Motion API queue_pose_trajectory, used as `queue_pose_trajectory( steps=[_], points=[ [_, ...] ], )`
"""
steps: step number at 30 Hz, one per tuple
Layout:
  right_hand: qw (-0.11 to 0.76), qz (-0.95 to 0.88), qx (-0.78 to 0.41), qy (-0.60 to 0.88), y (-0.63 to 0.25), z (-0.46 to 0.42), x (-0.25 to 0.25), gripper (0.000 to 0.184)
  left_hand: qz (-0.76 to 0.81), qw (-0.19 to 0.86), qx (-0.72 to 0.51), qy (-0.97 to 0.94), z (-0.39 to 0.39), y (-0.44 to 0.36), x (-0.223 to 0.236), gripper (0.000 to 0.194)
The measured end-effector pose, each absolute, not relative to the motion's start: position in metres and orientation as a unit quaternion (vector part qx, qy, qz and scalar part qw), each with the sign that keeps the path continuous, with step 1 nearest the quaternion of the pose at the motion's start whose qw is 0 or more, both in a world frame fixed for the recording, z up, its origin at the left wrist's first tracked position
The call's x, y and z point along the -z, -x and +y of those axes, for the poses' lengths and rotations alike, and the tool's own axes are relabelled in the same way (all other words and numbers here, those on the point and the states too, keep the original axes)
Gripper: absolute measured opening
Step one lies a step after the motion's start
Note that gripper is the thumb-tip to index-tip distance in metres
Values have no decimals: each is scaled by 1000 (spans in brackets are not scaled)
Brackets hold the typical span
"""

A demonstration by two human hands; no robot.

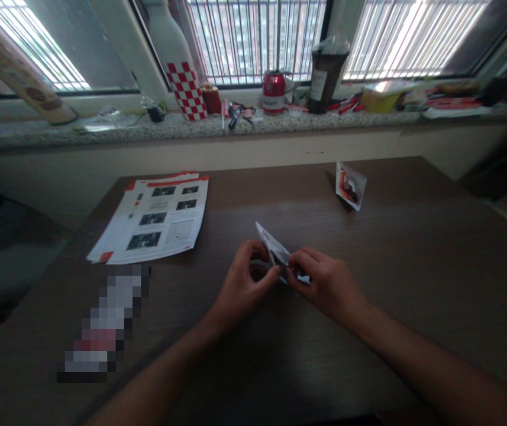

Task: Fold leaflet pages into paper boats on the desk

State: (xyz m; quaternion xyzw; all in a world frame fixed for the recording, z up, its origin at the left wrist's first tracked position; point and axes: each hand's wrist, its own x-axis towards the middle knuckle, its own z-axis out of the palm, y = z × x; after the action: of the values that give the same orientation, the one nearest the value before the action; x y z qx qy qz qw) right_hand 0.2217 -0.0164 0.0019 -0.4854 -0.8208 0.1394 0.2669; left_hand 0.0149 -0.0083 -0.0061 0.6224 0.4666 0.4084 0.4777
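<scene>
Over the middle of the table, a small folded card is held up, its pale printed side facing upward. My left hand pinches the card's left side, with the thumb low and the fingers bent behind it. On the opposite side, my right hand grips the card's lower right part between thumb and fingers. My fingers hide much of the lower edge. Another small folded card, with an orange and dark picture, stands tilted near the back right of the table.
Printed sheets lie at the back left, with a blurred-out oblong object in front. Beyond the table, the stone windowsill carries a checkered bottle, a red can, a dark cup and assorted small items.
</scene>
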Motion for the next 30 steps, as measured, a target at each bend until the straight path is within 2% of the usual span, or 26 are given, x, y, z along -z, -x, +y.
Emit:
queue_pose_trajectory(
  steps=[12,23,30],
  points=[
    [250,-812,-88,519,-220,-15,-6,9,457,484,-415,-620,-11,-15,6,24],
    [235,-808,-148,520,-221,-15,-3,18,430,485,-430,-628,-11,-18,6,22],
    [246,-805,-149,518,-221,-14,-2,14,446,439,-419,-658,-12,-17,10,23]
  ],
)
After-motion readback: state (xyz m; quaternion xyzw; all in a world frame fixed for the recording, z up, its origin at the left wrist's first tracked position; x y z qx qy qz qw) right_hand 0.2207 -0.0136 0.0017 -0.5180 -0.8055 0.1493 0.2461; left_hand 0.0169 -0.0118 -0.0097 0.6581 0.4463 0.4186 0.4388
